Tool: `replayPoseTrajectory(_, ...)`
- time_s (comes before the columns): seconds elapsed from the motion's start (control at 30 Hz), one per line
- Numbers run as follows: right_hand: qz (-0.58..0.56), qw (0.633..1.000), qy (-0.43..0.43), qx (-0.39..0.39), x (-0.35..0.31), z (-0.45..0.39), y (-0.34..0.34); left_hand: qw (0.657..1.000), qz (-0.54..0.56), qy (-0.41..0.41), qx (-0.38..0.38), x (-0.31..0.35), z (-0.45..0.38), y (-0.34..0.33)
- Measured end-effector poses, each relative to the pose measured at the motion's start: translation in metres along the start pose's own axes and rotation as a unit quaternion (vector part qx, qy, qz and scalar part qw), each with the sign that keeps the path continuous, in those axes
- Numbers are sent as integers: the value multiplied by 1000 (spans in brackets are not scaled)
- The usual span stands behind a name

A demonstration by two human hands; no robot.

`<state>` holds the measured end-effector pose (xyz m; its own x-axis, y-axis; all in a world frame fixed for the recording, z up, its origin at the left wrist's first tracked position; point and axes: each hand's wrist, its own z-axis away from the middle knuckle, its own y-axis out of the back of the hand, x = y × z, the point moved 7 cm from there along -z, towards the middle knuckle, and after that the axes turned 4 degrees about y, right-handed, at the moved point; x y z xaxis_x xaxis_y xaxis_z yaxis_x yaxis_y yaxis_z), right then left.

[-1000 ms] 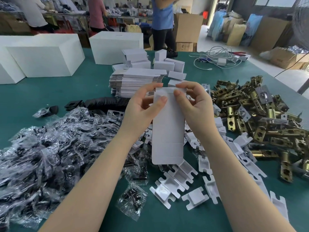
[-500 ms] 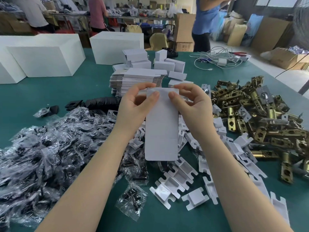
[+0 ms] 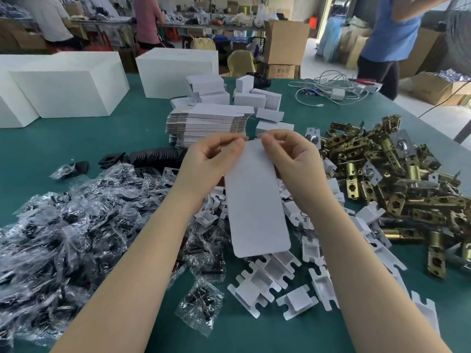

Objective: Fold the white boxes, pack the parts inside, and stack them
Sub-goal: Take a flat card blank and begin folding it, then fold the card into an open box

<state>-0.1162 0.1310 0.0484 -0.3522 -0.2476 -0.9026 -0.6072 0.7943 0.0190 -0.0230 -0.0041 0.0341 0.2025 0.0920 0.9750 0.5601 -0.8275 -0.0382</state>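
A flat white box blank hangs upright above the green table, held at its top end by both hands. My left hand pinches its upper left edge; my right hand pinches the upper right. Behind them lies a stack of flat box blanks, with several folded white boxes beyond it. Brass latch parts are piled at the right. White card inserts lie under the blank. Clear bags of black screws fill the left.
Large white cartons stand at the back left of the green table. Black plates lie in a row left of my hands. White cables sit at the back right. People stand and sit beyond the table.
The box blank has dropped lower and tilted slightly, its bottom swinging right. My fingers have moved up to its very top edge. The person in blue has walked to the right.
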Motion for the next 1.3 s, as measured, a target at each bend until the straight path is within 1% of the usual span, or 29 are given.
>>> replayPoseTrajectory(0.07, -23, 999, -22, -22, 4, 0, -4, 995, 71, 48, 47, -5, 0, 7)
replayPoseTrajectory(0.1, -17, 999, -18, -41, 5, 1, -6, 988, 118, 76, 65, -9, 0, 10)
replayPoseTrajectory(0.17, 44, 994, 14, -99, 5, 3, -11, 975, 164, 125, 83, -16, 0, 13)
replayPoseTrajectory(0.2, 87, 988, 30, -123, 5, 5, -13, 972, 161, 151, 80, -20, 0, 14)
replayPoseTrajectory(0.27, 146, 977, 55, -145, 4, 5, -15, 968, 138, 202, 60, -28, -1, 13)
replayPoseTrajectory(0.33, 162, 974, 57, -149, 5, 5, -15, 959, 137, 245, 50, -35, 1, 11)
replayPoseTrajectory(0.37, 168, 973, 53, -148, 7, 5, -15, 958, 132, 249, 48, -36, 1, 10)
replayPoseTrajectory(0.4, 167, 974, 46, -143, 9, 4, -13, 962, 117, 241, 47, -36, 1, 10)
replayPoseTrajectory(0.47, 131, 984, 21, -116, 14, 1, -6, 977, 66, 199, 36, -33, -3, 9)
replayPoseTrajectory(0.53, 93, 991, 1, -94, 17, -1, 1, 990, 18, 138, -6, -25, -5, 4)
replayPoseTrajectory(0.6, 74, 993, -16, -88, 21, -1, 4, 994, -53, 65, -72, -16, -1, -6)
replayPoseTrajectory(0.63, 68, 994, -23, -88, 24, 0, 5, 992, -85, 32, -87, -13, 2, -9)
replayPoseTrajectory(0.67, 66, 993, -30, -89, 26, 0, 6, 991, -101, 13, -83, -12, 3, -10)
replayPoseTrajectory(0.77, 84, 992, -35, -90, 32, 1, 10, 993, -111, 7, -48, -21, -1, -8)
replayPoseTrajectory(0.9, 120, 985, -62, -111, 42, 3, 14, 989, -143, 14, -34, -37, -4, -6)
replayPoseTrajectory(1.03, 192, 970, -79, -127, 47, 3, 18, 989, -149, 11, -22, -46, -5, -2)
replayPoseTrajectory(1.1, 218, 967, -81, -103, 41, 1, 30, 990, -139, 16, -15, -50, -5, 1)
replayPoseTrajectory(1.17, 253, 964, -73, -38, 28, -5, 55, 991, -131, 19, -11, -52, -5, 3)
replayPoseTrajectory(1.2, 289, 955, -70, 0, 20, -9, 71, 992, -125, 19, -10, -52, -5, 3)
replayPoseTrajectory(1.23, 342, 937, -72, 29, 12, -14, 88, 993, -118, 18, -8, -50, -4, 3)
replayPoseTrajectory(1.27, 408, 909, -81, 39, 7, -18, 105, 994, -110, 14, -3, -47, -4, 3)
replayPoseTrajectory(1.3, 480, 871, -100, 26, 5, -23, 120, 995, -102, 8, 1, -43, -4, 2)
